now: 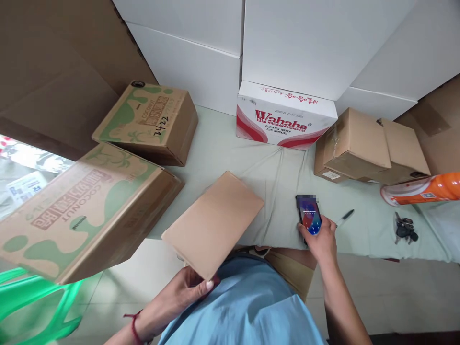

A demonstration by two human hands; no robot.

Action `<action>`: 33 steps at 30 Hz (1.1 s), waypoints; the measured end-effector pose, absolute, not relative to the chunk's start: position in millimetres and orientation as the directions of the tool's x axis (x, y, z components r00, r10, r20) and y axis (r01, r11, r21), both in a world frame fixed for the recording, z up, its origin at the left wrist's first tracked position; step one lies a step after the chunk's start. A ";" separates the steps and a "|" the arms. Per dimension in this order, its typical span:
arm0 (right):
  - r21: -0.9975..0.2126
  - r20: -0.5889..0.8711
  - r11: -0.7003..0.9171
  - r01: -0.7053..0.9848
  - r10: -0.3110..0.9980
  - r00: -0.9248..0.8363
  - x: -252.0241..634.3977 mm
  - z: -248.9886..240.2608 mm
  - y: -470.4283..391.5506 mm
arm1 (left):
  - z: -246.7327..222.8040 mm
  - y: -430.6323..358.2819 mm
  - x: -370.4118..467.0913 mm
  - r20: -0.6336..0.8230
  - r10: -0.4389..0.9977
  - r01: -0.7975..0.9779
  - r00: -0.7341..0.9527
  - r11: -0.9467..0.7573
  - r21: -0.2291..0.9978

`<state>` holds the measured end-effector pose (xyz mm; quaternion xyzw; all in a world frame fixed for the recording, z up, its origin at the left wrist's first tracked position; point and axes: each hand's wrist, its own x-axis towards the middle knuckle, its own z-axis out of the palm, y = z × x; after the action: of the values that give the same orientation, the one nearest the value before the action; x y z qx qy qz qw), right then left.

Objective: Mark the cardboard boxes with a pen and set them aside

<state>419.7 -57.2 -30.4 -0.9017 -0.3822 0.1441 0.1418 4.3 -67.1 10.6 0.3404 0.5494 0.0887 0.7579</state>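
A plain brown cardboard box (215,220) sits at a slant over the table's near edge, close to my body. My left hand (189,290) is closed on its near corner, the thumb in sight and most of the fingers hidden underneath. To the right, my right hand (323,239) is closed around the lower end of a black smartphone (309,215), which lies face up at the table surface with its screen lit. Just beyond the right fingers lies a pen (345,216).
Two printed coconut cartons (143,122) are at the left, the nearer jutting past the table edge above a green plastic stool (39,302). A white-and-red Wahaha carton (283,122) is at the back. Brown boxes (366,143), an orange bottle (420,189) and keys (406,229) are right.
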 end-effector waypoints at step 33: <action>-0.360 -0.082 -0.609 0.707 0.775 0.626 415.2 -39.4 -68.8 | 37.7 144.5 83.3 -0.717 0.681 -0.373 0.152 0.711 0.596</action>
<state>415.2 -68.8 -39.4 -0.8895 -0.4165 0.1155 0.1485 83.3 144.5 37.7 0.1405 0.5469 0.3533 0.7459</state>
